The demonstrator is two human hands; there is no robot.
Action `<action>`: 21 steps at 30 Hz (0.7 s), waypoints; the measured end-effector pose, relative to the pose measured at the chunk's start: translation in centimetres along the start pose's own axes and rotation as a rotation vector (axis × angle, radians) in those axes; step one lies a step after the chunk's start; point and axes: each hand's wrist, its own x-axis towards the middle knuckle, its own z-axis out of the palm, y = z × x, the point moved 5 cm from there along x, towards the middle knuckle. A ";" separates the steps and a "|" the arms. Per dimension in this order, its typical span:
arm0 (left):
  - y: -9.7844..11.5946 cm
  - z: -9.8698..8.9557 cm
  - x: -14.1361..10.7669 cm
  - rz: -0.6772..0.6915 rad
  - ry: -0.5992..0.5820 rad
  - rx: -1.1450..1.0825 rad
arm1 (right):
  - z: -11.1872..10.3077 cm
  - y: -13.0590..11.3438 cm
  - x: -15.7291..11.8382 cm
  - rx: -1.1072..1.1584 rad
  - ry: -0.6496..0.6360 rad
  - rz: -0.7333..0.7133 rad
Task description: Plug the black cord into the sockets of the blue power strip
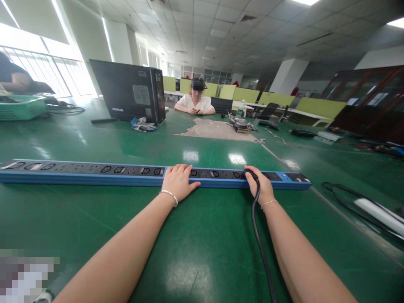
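A long blue power strip (126, 181) with a black socket face lies across the green table in front of me. My left hand (177, 181) is laid over its middle, the fingers curled across the top toward the far edge and the thumb sticking out along the near side. Toward the strip's right end, my right hand (261, 185) grips a black plug (251, 173) at the socket face. Whether its pins sit in a socket is hidden. From the plug, a thick black cable (257, 227) runs down toward me between my forearms.
Across the table sits a person (195, 101), hands together. A black computer case (132, 90) and gloves (143, 125) stand back left, near a green basket (22, 108). To the right lie a coiled black cable (337, 193) and a white bar (378, 214). Another person (15, 78) is far left.
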 end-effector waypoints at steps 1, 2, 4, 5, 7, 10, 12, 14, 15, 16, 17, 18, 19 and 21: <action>0.0 0.0 0.0 0.002 0.002 0.004 | 0.0 -0.1 0.0 -0.014 -0.002 -0.003; 0.0 0.0 0.0 0.003 0.005 0.007 | 0.0 -0.2 0.0 -0.026 0.000 -0.001; 0.0 0.0 0.0 0.006 0.009 0.010 | -0.1 -0.2 -0.1 -0.047 0.006 0.005; 0.0 0.0 0.0 0.008 0.010 0.011 | -0.1 -0.2 -0.1 -0.056 0.012 0.005; 0.0 0.1 0.0 0.011 0.015 0.013 | -0.1 -0.2 -0.2 -0.063 0.019 -0.010; 0.0 0.1 0.0 0.015 0.022 0.018 | -0.1 -0.3 -0.3 -0.057 0.002 -0.058; 0.0 0.1 0.0 0.018 0.023 0.020 | 0.0 -0.3 -0.3 -0.067 0.002 -0.070; 0.0 0.0 0.0 0.020 0.022 0.022 | 0.0 -0.3 -0.3 -0.086 0.025 -0.063; 0.0 0.0 0.0 0.019 0.022 0.024 | 0.0 -0.3 -0.4 -0.092 0.036 -0.063; 0.0 0.0 0.0 0.017 0.022 0.026 | 0.1 -0.3 -0.4 -0.094 0.041 -0.067; 0.0 0.0 0.0 0.016 0.020 0.028 | 0.1 -0.3 -0.5 -0.094 0.045 -0.073; 0.0 0.0 0.0 0.014 0.017 0.029 | 0.2 -0.3 -0.6 -0.095 0.048 -0.077; 0.0 0.0 0.0 0.013 0.014 0.030 | 0.3 -0.3 -0.7 -0.097 0.054 -0.076; 0.0 0.0 0.0 0.010 0.012 0.033 | 0.4 -0.1 -0.8 -0.106 0.078 -0.059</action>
